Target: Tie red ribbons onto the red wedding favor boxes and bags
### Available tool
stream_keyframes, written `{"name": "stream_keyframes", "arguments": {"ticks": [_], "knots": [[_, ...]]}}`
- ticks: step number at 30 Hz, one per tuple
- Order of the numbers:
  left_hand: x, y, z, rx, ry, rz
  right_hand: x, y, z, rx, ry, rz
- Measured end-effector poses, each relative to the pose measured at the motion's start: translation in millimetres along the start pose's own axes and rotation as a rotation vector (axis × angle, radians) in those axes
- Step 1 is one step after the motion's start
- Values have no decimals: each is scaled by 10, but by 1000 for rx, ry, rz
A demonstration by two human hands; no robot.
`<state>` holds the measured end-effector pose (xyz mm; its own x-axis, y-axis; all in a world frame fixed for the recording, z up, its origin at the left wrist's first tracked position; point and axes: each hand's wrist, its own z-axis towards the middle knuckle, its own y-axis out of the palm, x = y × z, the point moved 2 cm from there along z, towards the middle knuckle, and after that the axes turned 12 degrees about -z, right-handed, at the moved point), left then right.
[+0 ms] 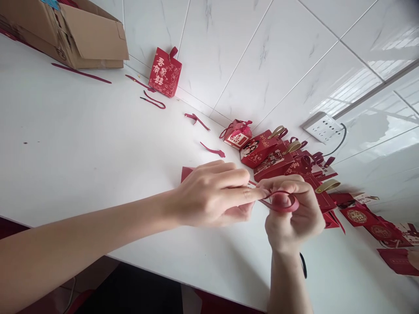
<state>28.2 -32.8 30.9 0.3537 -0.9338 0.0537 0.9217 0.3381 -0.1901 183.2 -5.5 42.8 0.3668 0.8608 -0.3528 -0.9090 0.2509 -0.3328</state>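
Observation:
My left hand [212,192] reaches in from the left with its fingers curled. Its index fingertip presses where the ends of a red strap [291,206] come together. My right hand [294,218] pinches this strap, which bends into a loop around the thumb tip. Behind my left hand, a corner of a red gift box [186,173] sticks out; the rest is hidden by the hand, and I cannot tell whether the strap is joined to it.
Loose red straps [212,150] and a red cord [153,102] lie on the white table [81,152]. A red gift box [165,72] stands by the tiled wall, near a cardboard box [94,35]. Several red gift boxes [258,148] line the right, below a power strip [324,127].

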Motion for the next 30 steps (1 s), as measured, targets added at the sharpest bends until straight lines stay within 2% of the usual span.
{"name": "stream_keyframes", "arguments": {"ticks": [2, 4, 9, 13, 16, 19, 23, 27, 30], "knots": [[-6, -10, 24, 34, -27, -18, 72, -19, 19, 76, 69, 33], [-16, -22, 39, 60, -75, -50, 106, -48, 44, 136, 72, 15], [-28, -25, 40, 67, -180, -109, 3, -66, 65, 66, -156, -46], [-5, -6, 35, 84, -151, -86, -68, -55, 21, 185, -285, -190], [9, 4, 35, 88, -102, -64, -76, -44, -6, 236, -312, -281], [15, 2, 32, 48, -57, -29, -74, -48, -9, 208, -294, -299], [21, -13, 23, -15, -16, 15, -100, -66, 7, 142, -281, -194], [27, -23, 11, -24, -12, 8, -126, -67, 13, 22, -92, -57], [30, -18, 5, -24, -13, -12, -134, -62, -1, -43, -4, 5]]}}
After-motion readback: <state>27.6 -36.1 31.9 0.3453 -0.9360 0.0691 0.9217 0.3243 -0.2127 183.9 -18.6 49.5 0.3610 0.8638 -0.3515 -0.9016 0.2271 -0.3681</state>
